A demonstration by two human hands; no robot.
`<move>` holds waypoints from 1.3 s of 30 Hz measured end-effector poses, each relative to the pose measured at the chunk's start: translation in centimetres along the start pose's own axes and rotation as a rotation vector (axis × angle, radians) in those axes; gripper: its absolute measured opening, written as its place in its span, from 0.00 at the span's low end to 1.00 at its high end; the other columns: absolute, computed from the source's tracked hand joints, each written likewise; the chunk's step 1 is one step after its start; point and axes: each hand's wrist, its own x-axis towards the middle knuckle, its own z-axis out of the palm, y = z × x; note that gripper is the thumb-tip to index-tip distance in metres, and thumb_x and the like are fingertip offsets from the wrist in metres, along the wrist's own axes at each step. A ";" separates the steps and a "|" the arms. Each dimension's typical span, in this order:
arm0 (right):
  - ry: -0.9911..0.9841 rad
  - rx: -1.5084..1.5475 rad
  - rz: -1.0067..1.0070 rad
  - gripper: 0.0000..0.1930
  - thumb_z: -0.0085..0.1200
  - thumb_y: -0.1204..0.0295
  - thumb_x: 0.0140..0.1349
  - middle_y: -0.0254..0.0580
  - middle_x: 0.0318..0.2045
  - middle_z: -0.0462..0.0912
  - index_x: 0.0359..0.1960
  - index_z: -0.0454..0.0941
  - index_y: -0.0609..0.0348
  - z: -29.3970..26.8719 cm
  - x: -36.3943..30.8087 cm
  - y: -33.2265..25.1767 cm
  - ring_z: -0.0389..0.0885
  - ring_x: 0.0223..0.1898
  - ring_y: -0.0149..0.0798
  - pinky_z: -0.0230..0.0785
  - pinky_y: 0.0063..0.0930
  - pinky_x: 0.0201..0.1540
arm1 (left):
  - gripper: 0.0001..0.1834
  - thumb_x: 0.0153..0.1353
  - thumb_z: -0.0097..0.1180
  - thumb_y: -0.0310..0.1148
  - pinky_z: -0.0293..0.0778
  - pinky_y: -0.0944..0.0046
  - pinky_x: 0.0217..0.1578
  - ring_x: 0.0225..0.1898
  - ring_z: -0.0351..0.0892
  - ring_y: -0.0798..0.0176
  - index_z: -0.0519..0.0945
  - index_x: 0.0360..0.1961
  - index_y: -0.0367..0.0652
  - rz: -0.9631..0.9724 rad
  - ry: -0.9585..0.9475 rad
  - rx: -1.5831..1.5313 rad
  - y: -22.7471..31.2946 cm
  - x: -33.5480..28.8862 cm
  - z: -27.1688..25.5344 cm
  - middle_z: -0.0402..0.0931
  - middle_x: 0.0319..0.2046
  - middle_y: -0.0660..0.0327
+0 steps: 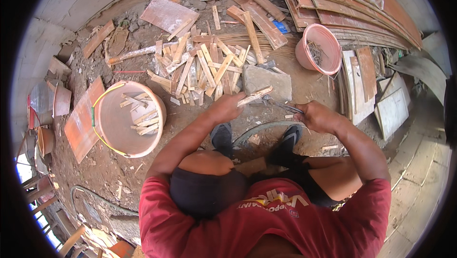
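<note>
My left hand (226, 108) is closed around a short, splintered wood strip (255, 95), whose free end points right. In my right hand (318, 116) are the handles of dark metal pliers (285, 106). The jaws reach left to the end of the strip; whether they grip anything there is too small to tell. Just beyond both hands lies a flat grey stone block (267, 82). A heap of loose wood strips (209, 68) spreads over the ground to the far left of the block.
At left stands a large pale bucket (128, 151) with a yellow handle and several wood pieces inside. A pink bucket (318, 27) at the far right holds thin, nail-like metal bits. Stacked boards (342, 6) fill the back right. A curved hose (266, 126) lies by my feet.
</note>
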 end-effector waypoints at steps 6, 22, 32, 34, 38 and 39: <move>-0.281 -0.458 0.011 0.22 0.49 0.70 0.65 0.56 0.31 0.82 0.62 0.72 0.49 -4.4 -1.5 -0.1 0.81 0.38 0.56 0.72 0.48 0.43 | 0.17 0.59 0.56 0.35 0.74 0.47 0.42 0.39 0.79 0.37 0.75 0.49 0.43 0.078 -0.288 0.274 0.3 0.1 -2.0 0.79 0.35 0.41; -0.378 0.631 0.197 0.18 0.50 0.62 0.70 0.30 0.22 0.72 0.57 0.76 0.57 -0.8 -1.5 1.8 0.68 0.21 0.25 0.65 0.23 0.25 | 0.39 0.68 0.44 0.58 0.55 0.55 0.67 0.67 0.62 0.52 0.61 0.69 0.40 0.139 -0.125 -0.520 2.9 0.6 -6.7 0.62 0.66 0.48; -0.350 0.707 0.072 0.16 0.50 0.64 0.71 0.28 0.22 0.72 0.53 0.78 0.61 -2.1 -0.8 0.8 0.66 0.19 0.23 0.64 0.19 0.22 | 0.30 0.67 0.54 0.52 0.65 0.61 0.57 0.52 0.70 0.63 0.71 0.61 0.41 0.193 -0.308 -1.246 -0.9 0.3 -4.4 0.75 0.47 0.56; -0.327 0.694 0.107 0.17 0.50 0.65 0.71 0.29 0.23 0.73 0.56 0.76 0.59 -2.1 -0.7 1.2 0.67 0.19 0.23 0.64 0.19 0.22 | 0.31 0.67 0.54 0.49 0.66 0.64 0.54 0.50 0.72 0.64 0.66 0.62 0.39 0.095 -0.220 -1.250 1.1 0.0 -5.1 0.75 0.45 0.58; -0.435 0.687 0.107 0.18 0.51 0.67 0.70 0.30 0.23 0.74 0.60 0.75 0.57 -1.5 0.2 0.0 0.68 0.20 0.23 0.64 0.20 0.22 | 0.27 0.67 0.55 0.47 0.68 0.69 0.48 0.47 0.73 0.67 0.69 0.58 0.38 -0.006 -0.349 -1.270 2.8 0.0 -4.4 0.74 0.43 0.62; -0.462 0.707 0.087 0.19 0.51 0.67 0.70 0.29 0.22 0.74 0.60 0.75 0.58 -1.3 0.3 -0.3 0.68 0.19 0.23 0.64 0.20 0.22 | 0.26 0.67 0.55 0.47 0.68 0.70 0.46 0.46 0.72 0.68 0.71 0.56 0.38 0.002 -0.401 -1.232 3.2 0.1 -4.5 0.74 0.43 0.63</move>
